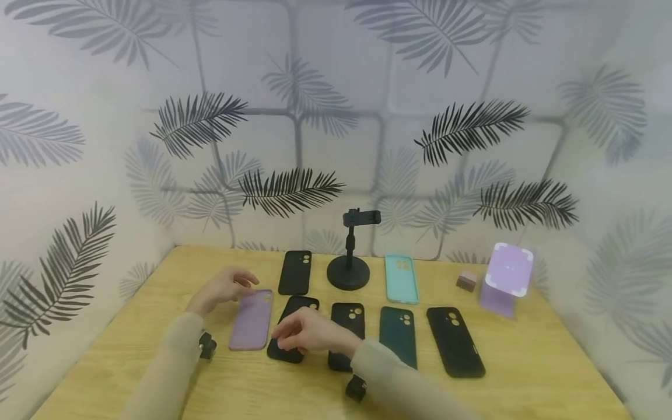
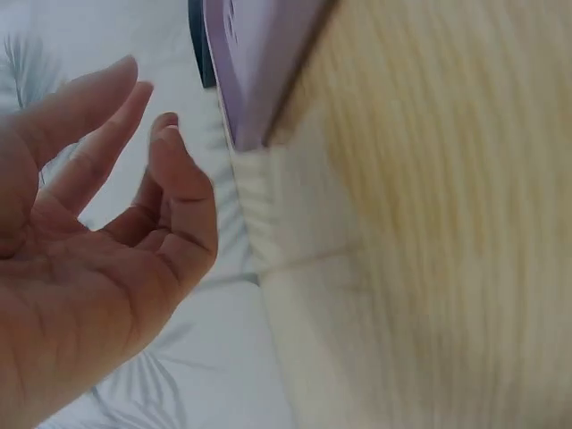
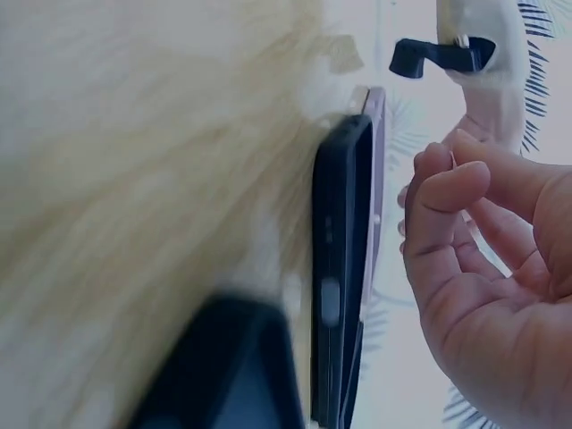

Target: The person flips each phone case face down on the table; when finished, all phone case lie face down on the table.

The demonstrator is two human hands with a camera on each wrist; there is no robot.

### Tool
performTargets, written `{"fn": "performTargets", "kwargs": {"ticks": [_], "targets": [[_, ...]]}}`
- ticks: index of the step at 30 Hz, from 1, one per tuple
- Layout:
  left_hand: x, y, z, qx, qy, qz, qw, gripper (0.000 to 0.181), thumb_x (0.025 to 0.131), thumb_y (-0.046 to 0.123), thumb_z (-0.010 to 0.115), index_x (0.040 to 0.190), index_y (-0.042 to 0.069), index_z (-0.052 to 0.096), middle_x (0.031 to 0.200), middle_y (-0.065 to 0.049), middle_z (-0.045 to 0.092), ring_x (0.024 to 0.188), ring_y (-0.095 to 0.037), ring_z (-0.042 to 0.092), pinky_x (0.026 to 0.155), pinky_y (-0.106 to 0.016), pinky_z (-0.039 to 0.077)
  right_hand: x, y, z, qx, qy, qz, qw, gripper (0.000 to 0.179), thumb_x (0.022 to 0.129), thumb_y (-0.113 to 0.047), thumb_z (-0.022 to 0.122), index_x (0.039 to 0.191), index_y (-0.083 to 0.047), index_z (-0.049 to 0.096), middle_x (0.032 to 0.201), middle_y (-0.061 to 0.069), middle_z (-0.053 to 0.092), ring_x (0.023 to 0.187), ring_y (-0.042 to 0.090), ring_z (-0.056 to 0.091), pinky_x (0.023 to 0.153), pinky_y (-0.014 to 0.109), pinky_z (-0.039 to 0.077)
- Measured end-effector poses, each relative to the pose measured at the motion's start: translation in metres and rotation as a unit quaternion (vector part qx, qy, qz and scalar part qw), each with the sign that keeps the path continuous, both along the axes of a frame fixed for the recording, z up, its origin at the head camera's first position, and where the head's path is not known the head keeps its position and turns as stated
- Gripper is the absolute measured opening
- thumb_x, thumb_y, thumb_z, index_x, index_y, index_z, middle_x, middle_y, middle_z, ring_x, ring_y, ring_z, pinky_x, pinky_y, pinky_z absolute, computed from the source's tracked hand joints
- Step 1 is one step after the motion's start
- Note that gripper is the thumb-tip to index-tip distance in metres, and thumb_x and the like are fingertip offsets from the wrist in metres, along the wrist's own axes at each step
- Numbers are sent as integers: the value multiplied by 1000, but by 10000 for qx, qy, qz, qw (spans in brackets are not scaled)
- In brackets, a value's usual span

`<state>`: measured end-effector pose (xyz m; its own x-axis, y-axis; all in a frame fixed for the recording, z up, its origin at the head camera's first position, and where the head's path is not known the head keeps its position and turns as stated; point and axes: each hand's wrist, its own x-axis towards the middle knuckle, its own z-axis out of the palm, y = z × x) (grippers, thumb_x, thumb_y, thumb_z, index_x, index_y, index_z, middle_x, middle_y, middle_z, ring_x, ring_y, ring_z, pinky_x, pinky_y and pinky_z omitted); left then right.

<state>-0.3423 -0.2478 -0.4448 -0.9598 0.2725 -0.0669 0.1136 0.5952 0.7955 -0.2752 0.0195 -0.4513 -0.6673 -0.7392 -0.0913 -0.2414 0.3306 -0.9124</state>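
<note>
My left hand [image 1: 231, 287] hovers by the top end of a lilac phone case [image 1: 251, 326]. In the left wrist view a gap shows between its loosely bent fingers [image 2: 183, 192] and the case [image 2: 268, 54]. My right hand [image 1: 310, 333] is over a black phone case [image 1: 286, 353] with two camera holes, covering its middle. The right wrist view shows this hand [image 3: 483, 259] beside the black case's edge [image 3: 331, 268], thumb and fingertips close together with nothing held. All the cases lie flat on the table.
Right of my hand lie a black case [image 1: 347, 318], a dark teal case [image 1: 397, 338] and another black case [image 1: 457, 344]. Farther back are a black case [image 1: 294, 274], a black phone stand [image 1: 349, 274], a turquoise case [image 1: 401, 286], a small block [image 1: 466, 280] and a lilac stand [image 1: 509, 269].
</note>
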Motion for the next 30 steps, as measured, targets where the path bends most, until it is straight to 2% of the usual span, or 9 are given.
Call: {"fn": "performTargets", "kwargs": {"ticks": [4,9,13,18,25,30], "targets": [[-2,-9,-6,-24,-343,-28,9994,34,90,7,67,122,-4,63,118,-24,64,99,-25,62,74,-34,54,-1,-19,-3,177,204,-8,9996,22,90,-6,69,111,-4,73,90,0,73,50,10,52,49,23,47],[-6,-16,-13,-40,-584,-69,9983,39,87,1,64,125,-6,59,126,-31,60,107,-32,63,82,-37,56,-4,-33,-5,659,666,-254,9953,20,89,-6,71,108,-7,75,87,-2,74,48,7,53,48,21,49],[-7,-18,-15,-173,-586,-61,9981,38,86,0,66,123,-7,60,125,-32,60,106,-33,64,86,-39,57,-4,-38,-6,943,969,-435,9899,19,89,-7,71,107,-8,76,88,-2,73,52,5,53,49,19,47],[-7,-19,-14,-362,-595,-9,9976,35,86,-1,68,120,-8,62,122,-30,61,99,-27,65,82,-36,58,-5,-43,-7,1229,1158,-350,9850,19,89,-10,73,107,-10,77,90,-4,72,58,3,55,51,18,47],[-10,-18,-14,-504,-548,143,9971,32,85,0,70,115,-8,66,113,-24,67,87,-18,65,74,-29,57,-14,-45,-10,1652,1624,-143,9727,18,88,-15,74,105,-16,78,93,-9,74,79,-6,60,71,11,48],[-14,-16,-15,-484,-643,308,9963,28,85,-1,70,112,-9,67,107,-21,68,80,-14,66,71,-28,58,-17,-45,-10,1655,1581,-199,9733,15,88,-14,74,102,-15,79,93,-7,76,80,-5,62,72,12,49]]}}
